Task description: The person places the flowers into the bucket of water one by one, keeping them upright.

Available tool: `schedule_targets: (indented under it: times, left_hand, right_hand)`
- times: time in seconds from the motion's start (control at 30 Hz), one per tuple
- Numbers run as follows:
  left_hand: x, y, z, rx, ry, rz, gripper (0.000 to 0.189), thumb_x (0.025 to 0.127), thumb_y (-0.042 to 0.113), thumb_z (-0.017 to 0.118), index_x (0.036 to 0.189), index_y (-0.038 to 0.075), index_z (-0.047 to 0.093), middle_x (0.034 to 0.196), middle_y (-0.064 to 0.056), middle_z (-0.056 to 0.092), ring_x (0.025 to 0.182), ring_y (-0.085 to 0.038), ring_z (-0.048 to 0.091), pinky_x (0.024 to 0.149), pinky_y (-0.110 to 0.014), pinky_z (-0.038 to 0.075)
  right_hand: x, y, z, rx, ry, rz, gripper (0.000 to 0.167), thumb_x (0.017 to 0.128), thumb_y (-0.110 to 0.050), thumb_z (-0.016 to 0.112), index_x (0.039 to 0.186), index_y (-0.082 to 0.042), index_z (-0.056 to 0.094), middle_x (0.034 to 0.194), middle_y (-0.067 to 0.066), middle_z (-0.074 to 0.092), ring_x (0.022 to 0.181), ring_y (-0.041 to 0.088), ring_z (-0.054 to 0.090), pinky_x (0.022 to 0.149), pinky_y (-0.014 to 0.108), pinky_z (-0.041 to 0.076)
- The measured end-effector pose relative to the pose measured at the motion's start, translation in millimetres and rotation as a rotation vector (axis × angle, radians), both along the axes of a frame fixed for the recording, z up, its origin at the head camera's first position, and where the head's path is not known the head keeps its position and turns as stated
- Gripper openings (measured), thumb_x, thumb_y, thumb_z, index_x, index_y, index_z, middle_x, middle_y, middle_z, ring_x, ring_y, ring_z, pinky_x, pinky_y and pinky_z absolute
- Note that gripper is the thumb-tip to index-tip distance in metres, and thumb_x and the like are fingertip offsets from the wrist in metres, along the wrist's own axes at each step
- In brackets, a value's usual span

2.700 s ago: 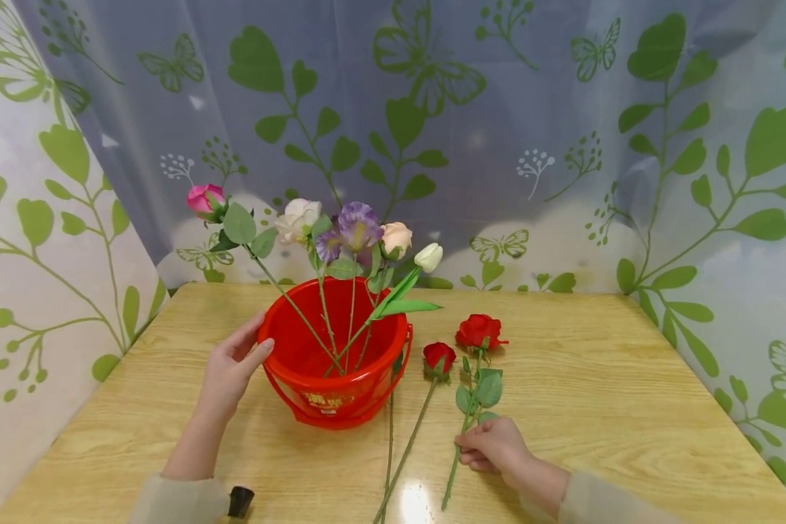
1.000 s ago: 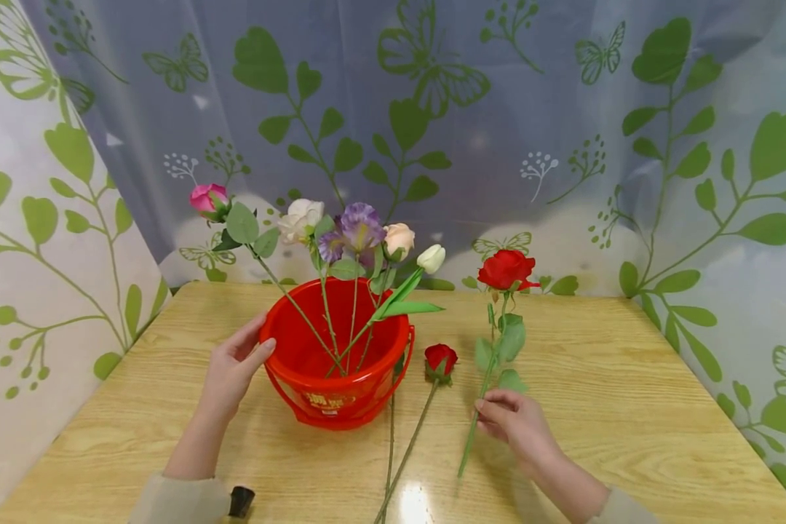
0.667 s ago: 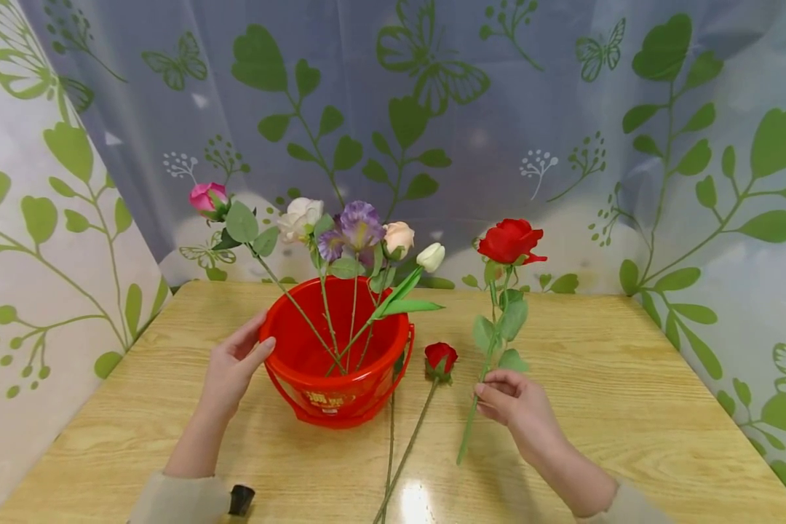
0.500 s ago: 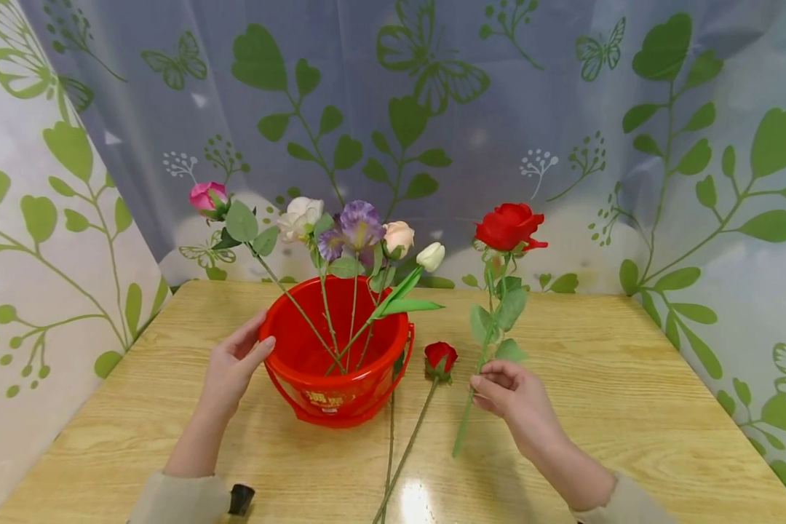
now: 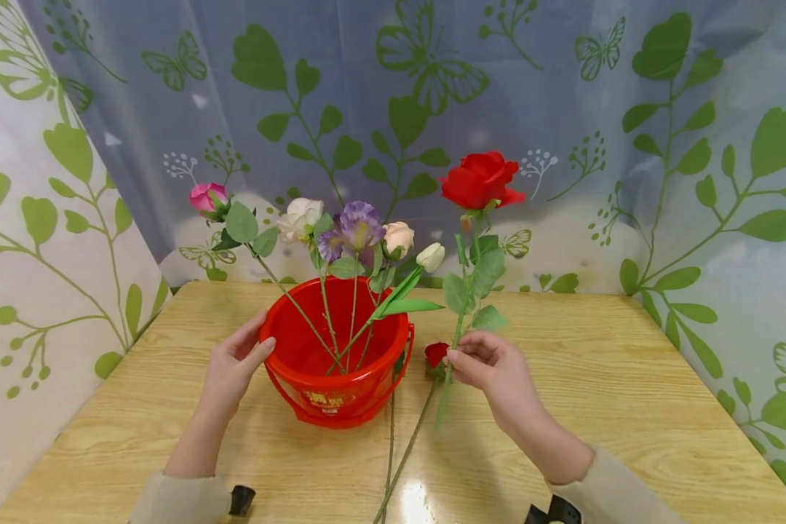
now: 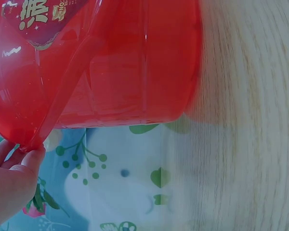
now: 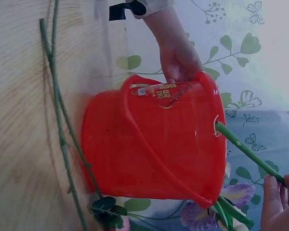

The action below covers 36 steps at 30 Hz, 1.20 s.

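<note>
My left hand (image 5: 231, 371) grips the left rim of a red plastic bucket (image 5: 288, 397); the left wrist view shows its fingers pinched at the rim beside the handle (image 6: 62, 101). In the bucket lean several artificial flowers: a pink rose (image 5: 207, 198), a white bloom (image 5: 300, 220), a purple iris (image 5: 360, 224), a peach rose (image 5: 399, 237) and a white tulip (image 5: 431, 257). Right of the bucket, my right hand (image 5: 501, 375) pinches the stem of a large red rose (image 5: 478, 180), held upright above the table. Its stem end (image 7: 221, 126) overlaps the bucket's rim in the right wrist view.
A smaller red rose (image 5: 436, 355) lies on the wooden table (image 5: 616, 378), partly behind the held stem. Another stem (image 5: 390, 437) crosses its lower end, its bloom hidden behind the bucket. Printed curtains (image 5: 550, 87) enclose the table's back and sides.
My right hand has lifted the large red rose off the table, turned it upright and carried it left towards the bucket. My left hand stays on the rim.
</note>
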<state>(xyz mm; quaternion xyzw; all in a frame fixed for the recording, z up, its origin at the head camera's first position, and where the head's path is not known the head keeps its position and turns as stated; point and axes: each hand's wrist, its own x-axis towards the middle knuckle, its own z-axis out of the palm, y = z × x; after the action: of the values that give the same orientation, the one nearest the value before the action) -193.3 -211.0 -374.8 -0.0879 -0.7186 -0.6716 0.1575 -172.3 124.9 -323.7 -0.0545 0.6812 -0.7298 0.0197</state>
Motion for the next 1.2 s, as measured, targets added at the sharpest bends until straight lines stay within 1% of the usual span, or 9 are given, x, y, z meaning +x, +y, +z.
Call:
schedule_targets:
  times: [0.2,0.43,0.57,0.67,0.77,0.93,1.03,1.13,1.2]
  left_hand:
    - [0.0,0.1,-0.3,0.007,-0.004,-0.003,0.047,0.086,0.003,0.055,0.128,-0.01,0.038,0.132,-0.025,0.035,0.112,-0.008,0.044,0.085,-0.015,0.041]
    - [-0.2,-0.1,-0.6,0.001,-0.012,0.009,0.047,0.086,0.004,0.056,0.128,-0.009,0.039,0.132,-0.025,0.036,0.112,-0.007,0.045,0.084,-0.015,0.041]
    - [-0.6,0.2,-1.1,0.005,-0.007,0.007,0.047,0.086,0.004,0.056,0.128,-0.009,0.039,0.131,-0.026,0.036,0.111,-0.006,0.045,0.084,-0.015,0.041]
    - [-0.8,0.3,-1.5,0.004,-0.002,0.006,0.047,0.086,0.003,0.056,0.128,-0.01,0.039,0.131,-0.026,0.036,0.11,-0.005,0.045,0.084,-0.015,0.041]
    - [-0.8,-0.2,-2.0,0.003,0.002,0.007,0.047,0.086,0.002,0.056,0.128,-0.01,0.038,0.132,-0.026,0.035,0.11,-0.004,0.045,0.084,-0.014,0.041]
    - [-0.3,-0.9,-2.4,-0.012,0.001,0.014,0.047,0.086,0.002,0.056,0.128,-0.01,0.039,0.132,-0.026,0.036,0.11,-0.004,0.045,0.084,-0.014,0.041]
    - [-0.2,-1.0,-2.0,-0.026,0.001,0.017,0.047,0.086,0.004,0.056,0.128,-0.009,0.039,0.132,-0.025,0.036,0.11,-0.004,0.045,0.084,-0.014,0.041]
    - [-0.3,-0.8,-1.8,-0.032,0.004,0.018,0.047,0.086,0.005,0.056,0.128,-0.009,0.039,0.132,-0.024,0.037,0.111,-0.004,0.044,0.084,-0.014,0.041]
    - [-0.5,-0.6,-1.9,-0.031,0.005,0.018,0.047,0.086,0.005,0.056,0.128,-0.009,0.04,0.132,-0.025,0.037,0.11,-0.004,0.045,0.084,-0.014,0.041]
  right_hand:
    - [-6.5,-12,11.2,-0.019,0.037,0.013,0.018,0.08,0.003,0.06,0.094,0.009,0.052,0.081,0.005,0.055,0.073,0.014,0.057,0.07,0.032,0.052]
    - [-12.7,-27,27.0,-0.039,0.087,0.039,0.018,0.081,0.002,0.059,0.096,0.009,0.053,0.083,0.006,0.055,0.074,0.016,0.057,0.071,0.033,0.052]
    - [-17.4,-37,34.3,-0.053,0.106,0.032,0.021,0.08,0.004,0.059,0.098,0.012,0.051,0.082,0.006,0.056,0.072,0.015,0.058,0.069,0.031,0.052]
    - [-21.5,-44,38.3,-0.071,0.125,0.025,0.019,0.08,0.005,0.059,0.097,0.011,0.053,0.083,0.007,0.056,0.073,0.014,0.057,0.07,0.032,0.052]
    - [-26.6,-53,41.3,-0.097,0.15,0.019,0.016,0.08,0.007,0.058,0.096,0.01,0.054,0.083,0.008,0.055,0.075,0.016,0.057,0.071,0.033,0.052]
    - [-37.0,-69,41.0,-0.129,0.18,0.014,0.017,0.08,0.006,0.059,0.096,0.011,0.054,0.082,0.009,0.057,0.079,0.024,0.057,0.07,0.031,0.052]
    - [-41.9,-79,38.6,-0.115,0.21,0.012,0.017,0.08,0.004,0.06,0.095,0.01,0.055,0.081,0.008,0.059,0.079,0.024,0.058,0.071,0.033,0.052]
    - [-45.4,-87,33.4,-0.049,0.267,0.029,0.014,0.081,0.002,0.061,0.093,0.007,0.055,0.081,0.007,0.058,0.076,0.022,0.058,0.07,0.036,0.052]
    - [-46.9,-92,28.3,0.014,0.32,0.055,0.013,0.081,0.002,0.06,0.092,0.006,0.055,0.082,0.009,0.058,0.077,0.022,0.058,0.068,0.034,0.051]
